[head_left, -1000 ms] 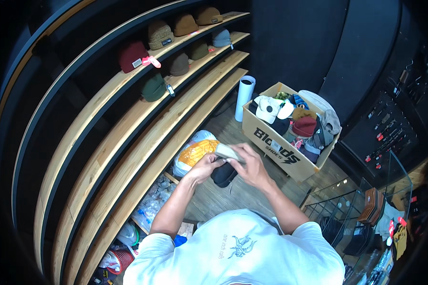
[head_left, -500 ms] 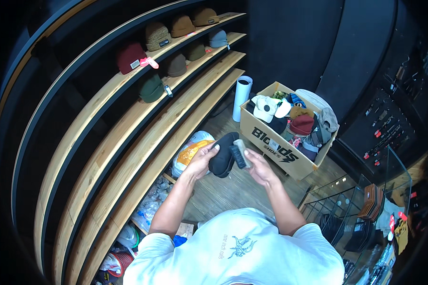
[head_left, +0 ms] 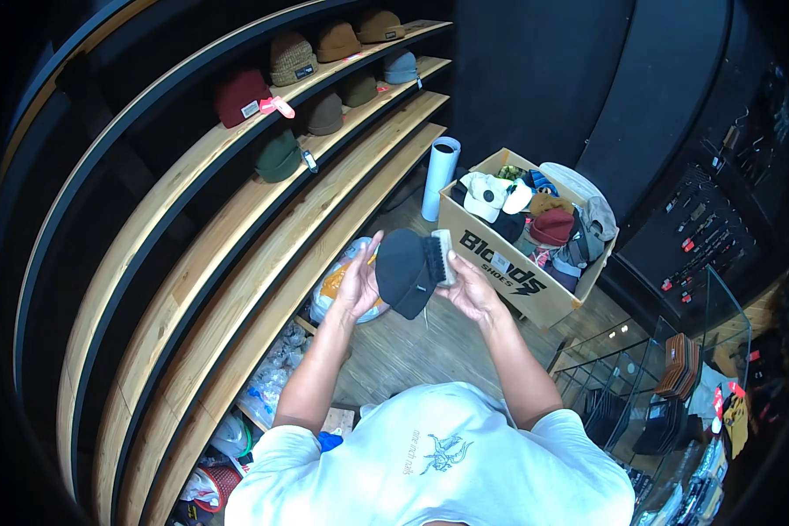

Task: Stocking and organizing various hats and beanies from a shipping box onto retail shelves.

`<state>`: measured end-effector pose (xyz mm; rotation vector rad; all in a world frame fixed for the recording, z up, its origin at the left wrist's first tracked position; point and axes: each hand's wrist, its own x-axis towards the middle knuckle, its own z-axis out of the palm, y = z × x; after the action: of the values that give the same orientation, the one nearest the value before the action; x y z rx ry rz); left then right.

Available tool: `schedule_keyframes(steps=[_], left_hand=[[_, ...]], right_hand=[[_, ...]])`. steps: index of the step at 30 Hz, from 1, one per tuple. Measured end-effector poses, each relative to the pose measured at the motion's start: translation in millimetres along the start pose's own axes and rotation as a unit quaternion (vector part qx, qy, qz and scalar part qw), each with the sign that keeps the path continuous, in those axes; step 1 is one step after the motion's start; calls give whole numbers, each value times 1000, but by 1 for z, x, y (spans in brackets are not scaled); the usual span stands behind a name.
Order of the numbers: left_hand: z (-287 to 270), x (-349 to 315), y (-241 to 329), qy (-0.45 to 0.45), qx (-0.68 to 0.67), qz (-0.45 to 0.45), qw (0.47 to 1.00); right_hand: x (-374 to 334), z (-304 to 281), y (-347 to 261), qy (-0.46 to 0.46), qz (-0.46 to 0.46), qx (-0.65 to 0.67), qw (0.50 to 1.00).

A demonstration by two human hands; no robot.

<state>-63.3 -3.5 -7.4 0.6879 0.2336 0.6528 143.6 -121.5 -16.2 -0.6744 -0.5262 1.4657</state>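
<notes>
A black cap [head_left: 401, 267] is held up in front of my chest, its rounded crown facing up and a small light mark near its lower edge. My left hand [head_left: 358, 282] holds the cap by its left side; some of the fingers are hidden behind it. In my right hand [head_left: 472, 291] is a brush [head_left: 446, 257] with a pale back and dark bristles. The bristles lie against the right side of the cap, or very close to it. A thin light strand hangs below the cap.
Long curved wooden shelves [head_left: 263, 272] with several knit beanies [head_left: 279, 156] run along the left. Ahead stand a cardboard box [head_left: 508, 272] full of hats and a white tube [head_left: 441, 180]. Plastic bags [head_left: 329, 289] lie beyond my left hand. A glass display case [head_left: 666, 351] stands at right.
The cap has turned so more of its crown shows, and my left hand has shifted left with its fingers more extended. The brush has moved from tilted to nearly upright against the cap's side.
</notes>
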Motion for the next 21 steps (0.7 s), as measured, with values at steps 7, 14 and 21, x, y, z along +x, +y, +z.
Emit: schedule_keyframes(steps=[7, 14, 21], left_hand=[[-19, -22, -69, -56, -163, -23, 985], [-31, -15, -39, 92, -79, -42, 992], [-59, -10, -33, 85, -116, -54, 988]], right_hand=[[16, 6, 17, 16, -19, 81, 996], [17, 11, 23, 311, -226, -538, 750], [3, 81, 56, 86, -208, -743, 630]])
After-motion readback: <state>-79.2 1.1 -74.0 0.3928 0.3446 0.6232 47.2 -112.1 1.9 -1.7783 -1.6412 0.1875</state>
